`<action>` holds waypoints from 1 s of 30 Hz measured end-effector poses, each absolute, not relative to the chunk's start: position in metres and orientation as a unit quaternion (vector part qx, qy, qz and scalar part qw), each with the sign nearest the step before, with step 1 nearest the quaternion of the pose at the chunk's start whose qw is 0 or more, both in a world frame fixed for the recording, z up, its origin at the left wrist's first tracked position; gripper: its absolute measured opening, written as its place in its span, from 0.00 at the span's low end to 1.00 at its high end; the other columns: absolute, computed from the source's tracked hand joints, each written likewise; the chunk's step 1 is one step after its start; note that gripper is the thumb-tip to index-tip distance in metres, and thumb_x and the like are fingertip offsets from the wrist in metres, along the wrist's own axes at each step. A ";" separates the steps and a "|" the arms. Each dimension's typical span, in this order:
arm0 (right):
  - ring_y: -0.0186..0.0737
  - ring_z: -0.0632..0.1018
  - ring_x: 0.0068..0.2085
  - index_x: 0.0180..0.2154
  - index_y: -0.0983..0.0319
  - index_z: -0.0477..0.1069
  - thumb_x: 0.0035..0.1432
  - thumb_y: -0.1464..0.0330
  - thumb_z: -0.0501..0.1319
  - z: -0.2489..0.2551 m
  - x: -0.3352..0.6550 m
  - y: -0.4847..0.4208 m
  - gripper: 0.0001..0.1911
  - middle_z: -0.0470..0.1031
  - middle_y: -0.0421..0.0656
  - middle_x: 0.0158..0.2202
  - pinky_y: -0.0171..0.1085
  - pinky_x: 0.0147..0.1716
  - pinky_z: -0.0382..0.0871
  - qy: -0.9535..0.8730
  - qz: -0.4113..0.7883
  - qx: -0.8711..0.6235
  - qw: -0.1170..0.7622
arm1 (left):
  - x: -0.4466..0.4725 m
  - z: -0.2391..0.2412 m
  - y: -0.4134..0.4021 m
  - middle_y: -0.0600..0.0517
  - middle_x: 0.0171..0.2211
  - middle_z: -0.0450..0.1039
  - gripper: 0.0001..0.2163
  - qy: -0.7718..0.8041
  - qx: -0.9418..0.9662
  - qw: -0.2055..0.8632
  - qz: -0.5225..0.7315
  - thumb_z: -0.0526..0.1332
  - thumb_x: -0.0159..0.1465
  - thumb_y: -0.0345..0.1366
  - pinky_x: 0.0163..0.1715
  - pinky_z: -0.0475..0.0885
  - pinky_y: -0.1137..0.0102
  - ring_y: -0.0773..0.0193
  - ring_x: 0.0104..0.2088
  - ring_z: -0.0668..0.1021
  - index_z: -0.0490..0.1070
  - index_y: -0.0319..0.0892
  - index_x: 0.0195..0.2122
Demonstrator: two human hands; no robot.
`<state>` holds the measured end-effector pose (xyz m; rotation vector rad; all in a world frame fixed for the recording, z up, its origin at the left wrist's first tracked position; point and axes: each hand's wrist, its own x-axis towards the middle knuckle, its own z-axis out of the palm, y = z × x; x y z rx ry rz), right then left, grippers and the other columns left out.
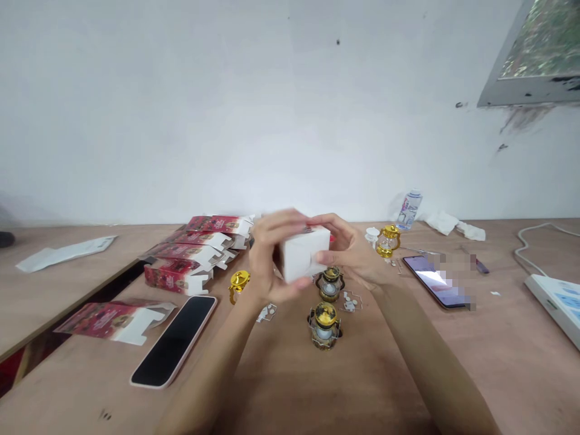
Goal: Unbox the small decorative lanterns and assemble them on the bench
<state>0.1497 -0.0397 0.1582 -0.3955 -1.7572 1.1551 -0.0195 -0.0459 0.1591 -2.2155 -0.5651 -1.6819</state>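
Note:
Both hands hold a small white cardboard box (302, 257) above the middle of the table. My left hand (272, 254) is wrapped round its left side, slightly blurred, and my right hand (342, 244) grips its right side with the thumb on the front face. A bit of red shows beside the box near the right fingers. Below stand two small gold-and-black lanterns, one nearer (325, 326) and one farther (330, 284). A gold lantern (238, 285) is partly hidden behind my left wrist. Small metal wire parts (351, 301) lie beside the lanterns.
Several flattened red printed boxes (181, 254) lie at the left, another (113, 320) nearer. A dark-screened phone (174, 341) is left, a lit phone (435, 281) right. Behind are a gold lantern (388, 241), a bottle (410, 209) and tissues (441, 222). A white box (555, 305) sits far right.

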 end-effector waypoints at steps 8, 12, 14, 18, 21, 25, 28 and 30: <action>0.53 0.55 0.60 0.43 0.51 0.71 0.53 0.79 0.59 0.153 0.130 -0.059 0.19 0.50 0.39 0.63 0.56 0.53 0.61 -0.891 0.003 -0.265 0.368 | -0.044 0.167 -0.035 0.47 0.39 0.69 0.29 -0.381 -0.732 -0.084 -0.559 0.56 0.61 0.39 0.31 0.73 0.67 0.62 0.34 0.76 0.42 0.50 0.60; 0.45 0.68 0.51 0.51 0.56 0.65 0.54 0.68 0.62 0.160 0.135 -0.073 0.21 0.60 0.46 0.57 0.44 0.46 0.70 -0.938 0.082 -0.230 0.247 | -0.065 0.167 -0.024 0.54 0.29 0.67 0.28 -0.427 -0.736 -0.125 -0.510 0.60 0.57 0.36 0.22 0.71 0.71 0.68 0.23 0.72 0.50 0.48 0.57; 0.45 0.73 0.45 0.50 0.58 0.65 0.51 0.65 0.64 0.160 0.139 -0.077 0.24 0.68 0.46 0.49 0.43 0.39 0.72 -0.938 0.105 -0.266 0.197 | -0.069 0.165 -0.021 0.55 0.30 0.66 0.26 -0.449 -0.731 -0.123 -0.499 0.62 0.54 0.36 0.22 0.70 0.72 0.69 0.24 0.72 0.54 0.47 0.53; 0.54 0.76 0.35 0.42 0.64 0.71 0.28 0.72 0.74 0.146 0.135 -0.073 0.32 0.73 0.50 0.37 0.42 0.24 0.69 -0.919 0.089 -0.384 0.015 | -0.062 0.163 -0.018 0.57 0.30 0.66 0.29 -0.471 -0.711 -0.117 -0.509 0.66 0.50 0.37 0.24 0.69 0.72 0.70 0.24 0.72 0.49 0.46 0.48; 0.49 0.75 0.28 0.32 0.63 0.74 0.29 0.76 0.72 0.137 0.126 -0.064 0.21 0.73 0.46 0.27 0.37 0.17 0.61 -0.916 0.094 -0.388 -0.050 | -0.053 0.160 -0.017 0.58 0.29 0.65 0.29 -0.475 -0.707 -0.107 -0.513 0.66 0.49 0.38 0.23 0.67 0.73 0.69 0.23 0.72 0.46 0.46 0.45; 0.44 0.75 0.30 0.33 0.60 0.72 0.40 0.74 0.68 0.146 0.134 -0.057 0.14 0.73 0.43 0.29 0.35 0.20 0.61 -0.946 0.121 -0.300 0.037 | -0.053 0.156 -0.013 0.60 0.25 0.61 0.29 -0.502 -0.729 -0.013 -0.464 0.67 0.46 0.40 0.20 0.63 0.73 0.69 0.20 0.69 0.48 0.45 0.41; 0.41 0.74 0.35 0.40 0.59 0.70 0.46 0.66 0.67 0.162 0.153 -0.054 0.16 0.74 0.42 0.35 0.37 0.29 0.67 -0.932 0.212 -0.260 0.137 | -0.057 0.156 -0.012 0.61 0.24 0.60 0.28 -0.514 -0.757 0.025 -0.402 0.67 0.45 0.42 0.20 0.61 0.72 0.67 0.19 0.68 0.49 0.45 0.40; 0.39 0.74 0.38 0.42 0.58 0.68 0.50 0.63 0.65 0.170 0.164 -0.048 0.16 0.73 0.41 0.38 0.37 0.35 0.68 -0.889 0.286 -0.250 0.257 | -0.058 0.157 -0.014 0.60 0.23 0.61 0.27 -0.514 -0.775 0.015 -0.367 0.66 0.46 0.44 0.20 0.60 0.71 0.66 0.19 0.69 0.50 0.45 0.40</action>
